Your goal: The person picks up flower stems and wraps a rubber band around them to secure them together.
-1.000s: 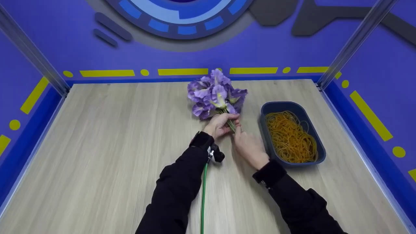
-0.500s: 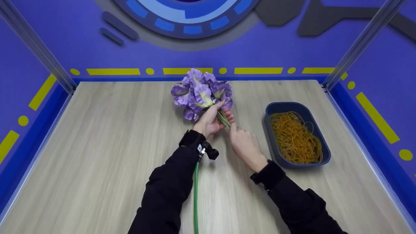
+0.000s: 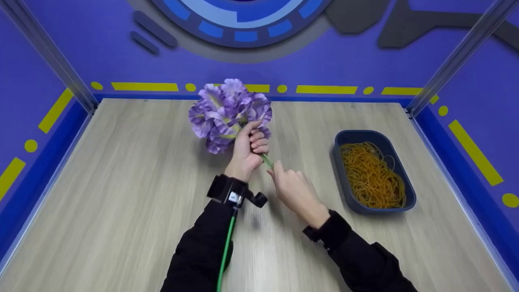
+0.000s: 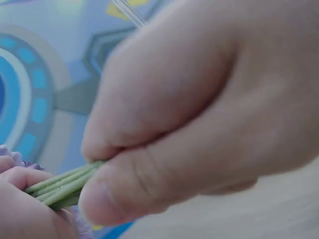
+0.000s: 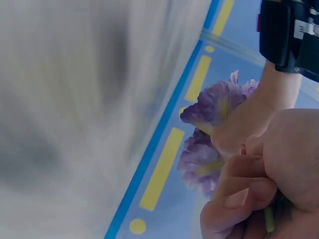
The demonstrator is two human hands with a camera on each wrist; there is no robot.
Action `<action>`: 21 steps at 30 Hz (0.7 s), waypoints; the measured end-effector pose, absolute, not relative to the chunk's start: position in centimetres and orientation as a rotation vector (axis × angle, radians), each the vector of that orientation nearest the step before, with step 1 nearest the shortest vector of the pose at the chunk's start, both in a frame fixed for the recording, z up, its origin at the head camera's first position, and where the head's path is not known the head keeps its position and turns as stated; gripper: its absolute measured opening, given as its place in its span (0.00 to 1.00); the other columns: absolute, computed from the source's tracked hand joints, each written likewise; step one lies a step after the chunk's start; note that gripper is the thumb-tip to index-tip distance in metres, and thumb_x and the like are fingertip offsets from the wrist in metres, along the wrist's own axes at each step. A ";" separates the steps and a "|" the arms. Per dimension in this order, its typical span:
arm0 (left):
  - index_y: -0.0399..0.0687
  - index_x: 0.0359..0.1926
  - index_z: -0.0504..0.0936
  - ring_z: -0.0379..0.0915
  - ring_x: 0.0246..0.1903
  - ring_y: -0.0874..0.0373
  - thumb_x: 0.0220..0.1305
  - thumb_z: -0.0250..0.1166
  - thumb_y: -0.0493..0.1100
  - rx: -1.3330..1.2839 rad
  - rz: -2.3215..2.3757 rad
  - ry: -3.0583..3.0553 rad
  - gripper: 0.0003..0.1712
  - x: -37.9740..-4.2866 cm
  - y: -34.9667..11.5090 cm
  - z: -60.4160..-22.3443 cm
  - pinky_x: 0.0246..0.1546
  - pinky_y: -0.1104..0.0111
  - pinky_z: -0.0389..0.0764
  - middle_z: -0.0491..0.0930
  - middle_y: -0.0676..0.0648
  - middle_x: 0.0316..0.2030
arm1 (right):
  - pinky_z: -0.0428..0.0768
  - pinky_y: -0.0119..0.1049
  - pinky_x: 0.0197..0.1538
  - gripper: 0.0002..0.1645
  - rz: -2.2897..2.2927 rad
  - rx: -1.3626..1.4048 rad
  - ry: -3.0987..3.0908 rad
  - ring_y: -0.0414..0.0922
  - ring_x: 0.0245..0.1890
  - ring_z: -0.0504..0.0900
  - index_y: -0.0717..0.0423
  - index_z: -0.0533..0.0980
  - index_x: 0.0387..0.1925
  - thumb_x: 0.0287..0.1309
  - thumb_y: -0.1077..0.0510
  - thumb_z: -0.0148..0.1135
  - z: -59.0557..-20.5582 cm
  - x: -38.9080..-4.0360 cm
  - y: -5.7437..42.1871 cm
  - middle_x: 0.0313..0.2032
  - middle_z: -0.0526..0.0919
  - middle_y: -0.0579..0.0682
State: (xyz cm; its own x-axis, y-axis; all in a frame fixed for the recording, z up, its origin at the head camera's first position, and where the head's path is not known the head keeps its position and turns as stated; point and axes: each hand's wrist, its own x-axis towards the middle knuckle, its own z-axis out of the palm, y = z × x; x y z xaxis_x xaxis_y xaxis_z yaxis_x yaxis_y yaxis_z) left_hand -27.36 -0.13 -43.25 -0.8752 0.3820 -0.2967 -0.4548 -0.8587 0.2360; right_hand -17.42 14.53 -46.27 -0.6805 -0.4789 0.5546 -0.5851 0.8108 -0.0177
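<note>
A bunch of purple iris flowers (image 3: 227, 115) with yellow throats leans toward the back left, raised over the table. My left hand (image 3: 249, 150) grips its green stems just under the blooms, fingers curled round them. Below that fist the stems (image 4: 65, 186) come out as a tight bundle. My right hand (image 3: 298, 190) pinches their lower ends between thumb and curled fingers, as the left wrist view shows close up. In the right wrist view, a cut stem end (image 5: 269, 220) peeks out under the right fingers, and the petals (image 5: 214, 107) show beyond the left hand.
On the right of the wooden table (image 3: 134, 194) stands a dark blue bin (image 3: 344, 190) heaped with tan rubber bands (image 3: 373, 176). Blue panels (image 3: 284, 69) close off the back and sides. A green cable (image 3: 226, 251) runs along the left sleeve.
The bunch and both hands have moved left, and the blooms have come up and tilted left. My left fingers, loosely spread half a second ago, have closed round the stems.
</note>
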 end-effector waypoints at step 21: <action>0.56 0.15 0.50 0.39 0.10 0.69 0.76 0.46 0.39 0.172 2.816 0.380 0.28 -22.6 -4.6 -39.3 0.11 0.75 0.40 0.47 0.59 0.12 | 0.56 0.32 0.12 0.13 0.445 0.941 -2.633 0.37 0.12 0.57 0.56 0.65 0.38 0.77 0.52 0.53 -42.2 -14.2 12.5 0.17 0.57 0.39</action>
State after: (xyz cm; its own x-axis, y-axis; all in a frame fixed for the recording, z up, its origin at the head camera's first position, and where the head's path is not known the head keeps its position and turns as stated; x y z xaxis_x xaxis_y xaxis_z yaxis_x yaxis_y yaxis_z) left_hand -22.60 -4.60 -39.25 -0.9496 0.3035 0.0785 -0.2719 -0.9220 0.2757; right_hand -14.23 12.48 -42.16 -0.7366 -0.5551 0.3865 -0.6513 0.7363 -0.1837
